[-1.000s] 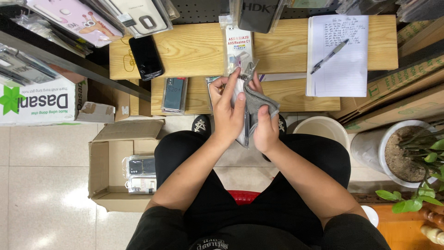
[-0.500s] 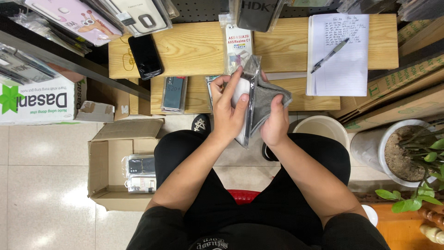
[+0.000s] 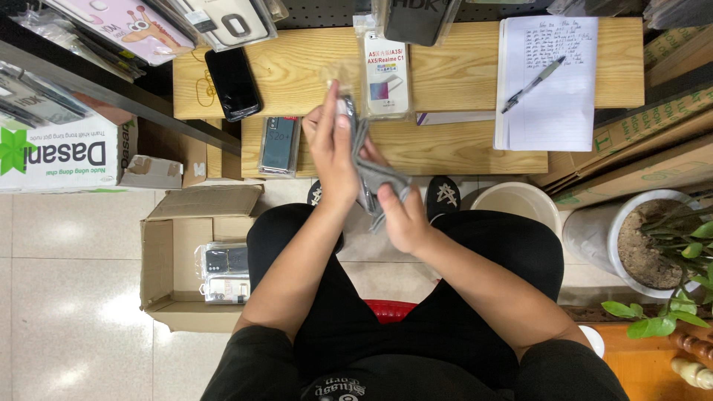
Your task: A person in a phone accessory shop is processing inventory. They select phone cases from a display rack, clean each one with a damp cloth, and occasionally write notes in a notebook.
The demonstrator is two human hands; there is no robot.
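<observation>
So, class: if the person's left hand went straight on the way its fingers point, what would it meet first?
The left hand points up toward the wooden shelf. Past the grey case it holds, it would probably first meet the clear packaged phone case, though depth is unclear.

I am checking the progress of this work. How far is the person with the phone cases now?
Looks done: two packed cases lie in the cardboard box on the floor. In hand: the left hand holds a case in clear wrapping upright, while the right hand grips a grey cloth against it. Left: a packaged clear case and a dark packaged case wait on the wooden bench.
</observation>
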